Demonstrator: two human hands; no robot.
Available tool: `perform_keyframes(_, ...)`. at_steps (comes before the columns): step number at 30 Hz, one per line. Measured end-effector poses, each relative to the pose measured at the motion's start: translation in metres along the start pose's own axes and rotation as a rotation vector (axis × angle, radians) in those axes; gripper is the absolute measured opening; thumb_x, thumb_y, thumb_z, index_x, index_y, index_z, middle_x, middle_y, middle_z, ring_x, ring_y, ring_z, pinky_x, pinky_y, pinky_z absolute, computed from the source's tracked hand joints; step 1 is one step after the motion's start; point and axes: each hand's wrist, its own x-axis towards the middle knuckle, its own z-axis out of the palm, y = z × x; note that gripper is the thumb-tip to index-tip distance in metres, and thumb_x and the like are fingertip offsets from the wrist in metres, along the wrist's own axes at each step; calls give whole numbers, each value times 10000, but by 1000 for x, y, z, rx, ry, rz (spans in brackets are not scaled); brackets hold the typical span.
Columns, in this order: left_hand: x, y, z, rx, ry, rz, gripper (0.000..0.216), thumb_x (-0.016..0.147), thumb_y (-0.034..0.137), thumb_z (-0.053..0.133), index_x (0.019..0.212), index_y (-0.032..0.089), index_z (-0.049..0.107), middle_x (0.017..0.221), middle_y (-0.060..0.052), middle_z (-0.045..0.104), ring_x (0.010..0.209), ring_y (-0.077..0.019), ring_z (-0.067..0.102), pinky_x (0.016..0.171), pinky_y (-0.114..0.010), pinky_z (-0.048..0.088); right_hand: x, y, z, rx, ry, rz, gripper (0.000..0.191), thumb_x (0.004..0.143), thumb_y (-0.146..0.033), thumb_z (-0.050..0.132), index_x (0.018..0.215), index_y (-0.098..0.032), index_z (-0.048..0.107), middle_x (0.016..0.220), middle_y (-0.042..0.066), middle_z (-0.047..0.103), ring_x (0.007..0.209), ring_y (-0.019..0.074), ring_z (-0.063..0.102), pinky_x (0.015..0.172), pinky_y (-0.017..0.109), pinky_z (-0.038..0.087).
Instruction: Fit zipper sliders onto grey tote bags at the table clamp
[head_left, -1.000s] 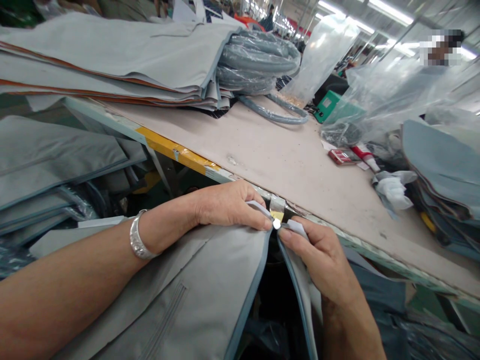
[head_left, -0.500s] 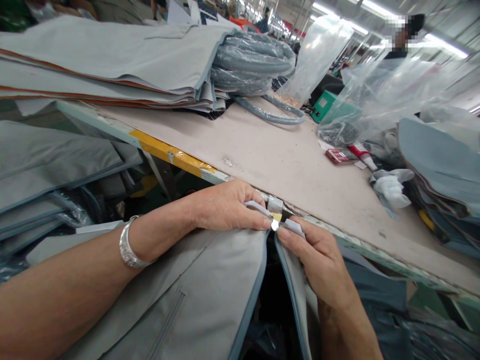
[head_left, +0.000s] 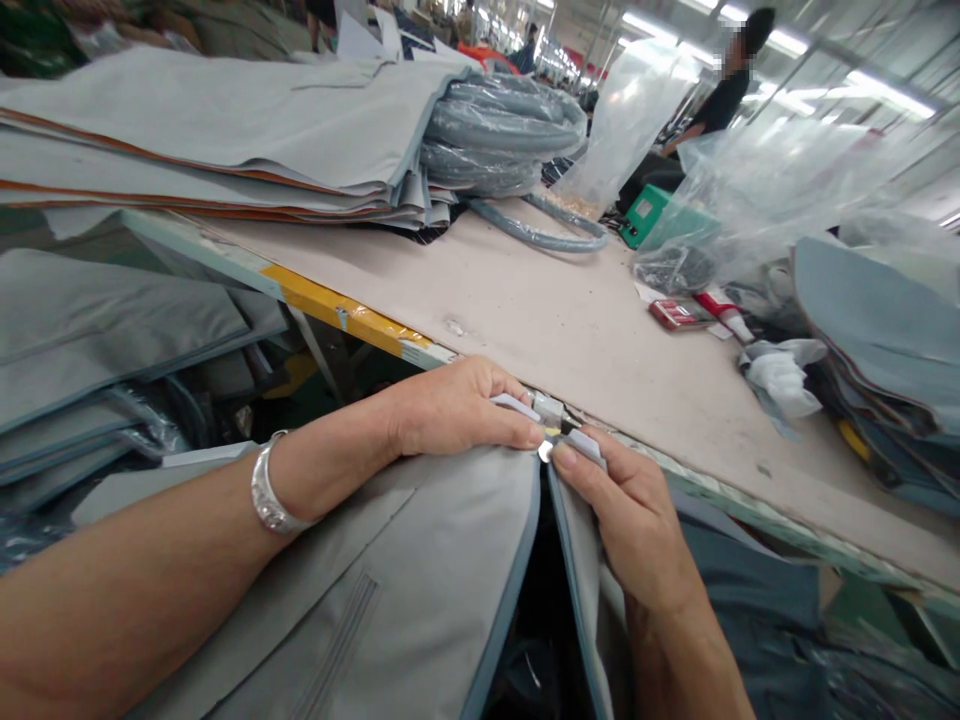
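Observation:
My left hand (head_left: 450,410) is closed on the top corner of a grey fabric panel (head_left: 405,570) with blue-grey piped edging. Beside it, my right hand (head_left: 622,510) pinches the corner of a second grey panel (head_left: 589,560). Both corners meet at a small metal piece (head_left: 550,412) fixed on the table's front edge (head_left: 360,318); a shiny bit shows between my thumbs. A silver bracelet (head_left: 268,498) circles my left wrist. The panels hang down below the table edge with a dark gap between them.
On the table, a stack of grey panels (head_left: 225,130) lies at the back left beside bagged coils of piping (head_left: 502,125). Clear plastic bags (head_left: 750,190), a green box (head_left: 646,212), a red packet (head_left: 675,314) and more panels (head_left: 877,330) sit right. A person (head_left: 720,90) stands far back.
My hands have stayed at the metal piece, drawing the two corners slightly closer together. The view has shifted a little; the person in the background appears further left.

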Motion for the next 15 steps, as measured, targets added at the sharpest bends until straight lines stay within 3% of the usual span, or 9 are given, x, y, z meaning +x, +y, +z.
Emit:
perform_keyframes(8, -4, -6, 0, -45, -34, 36, 172, 778, 291, 688, 731, 131, 646, 620, 48, 496, 559, -63, 372, 523, -183, 295, -2, 4, -3, 9, -50, 64, 286, 940, -449, 580, 840, -183, 611, 760, -27, 508, 698, 110, 412, 643, 233, 350)
perform_keyframes(15, -7, -8, 7, -305, -47, -136, 216, 691, 287, 783, 730, 128, 641, 660, 25, 558, 585, -79, 439, 541, -190, 359, -3, 5, -6, -33, -69, 92, 347, 938, -468, 573, 754, -180, 514, 703, -26, 413, 653, 112, 350, 596, 253, 315)
